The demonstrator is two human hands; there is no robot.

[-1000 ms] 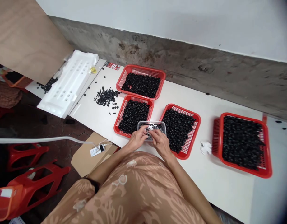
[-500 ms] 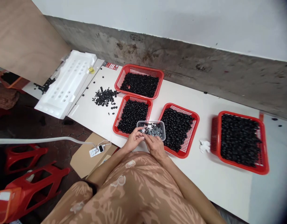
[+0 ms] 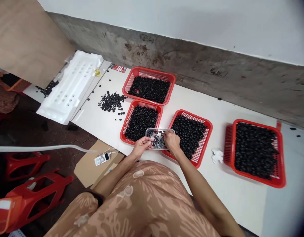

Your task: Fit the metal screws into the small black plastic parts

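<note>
A small clear plastic tub [image 3: 152,131] of tiny dark and silvery parts rests across the rims of two red baskets. My left hand [image 3: 141,146] hovers at the tub's near left edge, fingers curled in a pinch on something too small to make out. My right hand [image 3: 172,140] reaches into the right side of the tub, fingers bent down among the parts. The red basket [image 3: 129,119] on the left and the red basket [image 3: 209,126] on the right are both full of small black rings.
A third red basket [image 3: 172,80] of black parts stands behind, a fourth red basket [image 3: 280,154] far right. Loose black parts [image 3: 112,101] lie on the white table [image 3: 228,194]. A white foam tray [image 3: 68,89], red stools [image 3: 30,187], a cardboard box [image 3: 92,166] and a charger [image 3: 101,158] lie left.
My right hand has moved from beside my left hand up and to the right, into the clear tub. My left hand has stayed at the tub's near edge.
</note>
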